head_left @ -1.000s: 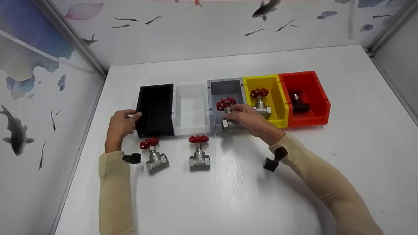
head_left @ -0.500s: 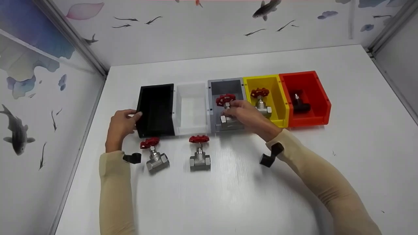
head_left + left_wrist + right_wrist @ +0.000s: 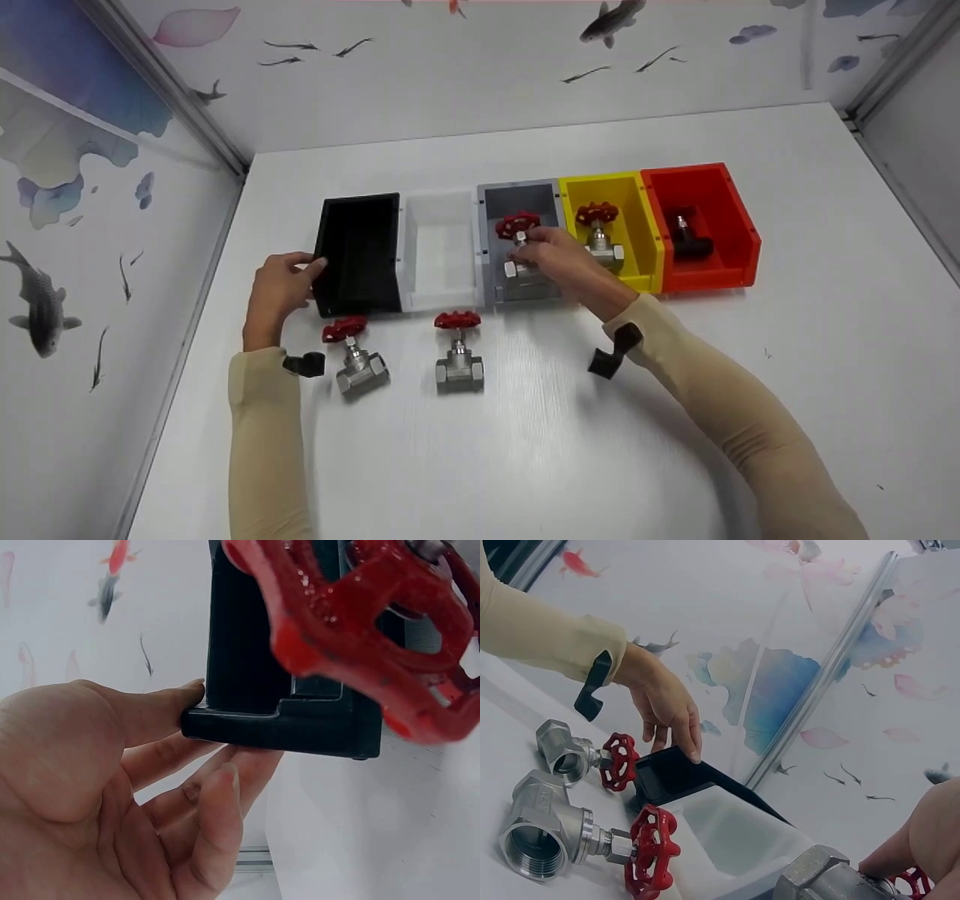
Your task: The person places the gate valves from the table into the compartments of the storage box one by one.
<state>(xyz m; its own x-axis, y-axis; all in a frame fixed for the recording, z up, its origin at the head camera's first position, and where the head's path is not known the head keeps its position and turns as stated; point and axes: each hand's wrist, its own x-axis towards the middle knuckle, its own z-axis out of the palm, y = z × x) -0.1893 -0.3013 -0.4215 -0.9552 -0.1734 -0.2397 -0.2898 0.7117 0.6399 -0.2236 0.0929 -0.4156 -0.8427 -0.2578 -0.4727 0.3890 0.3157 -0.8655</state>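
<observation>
My right hand (image 3: 570,262) grips a steel valve with a red handwheel (image 3: 517,223) inside the grey bin (image 3: 521,196); its fingers hide part of the body. Low in the right wrist view, the held valve's metal body (image 3: 814,877) shows beside the fingers. My left hand (image 3: 279,289) pinches the left side of the black bin (image 3: 360,197), thumb on the wall's edge and fingers outside it. Two more red-wheeled valves, one tilted (image 3: 361,371) and one straight (image 3: 459,369), lie on the table before the black and white bins.
The bins stand side by side in a row. Between black and grey is a white bin (image 3: 441,251). The yellow bin (image 3: 651,255) contains a similar valve (image 3: 598,238). At the right end, the red bin (image 3: 731,225) contains a black-bodied fitting (image 3: 691,246). Printed panels enclose the table.
My right hand has carried the valve a little farther back and slightly left in the grey bin. The left hand keeps its place on the black bin.
</observation>
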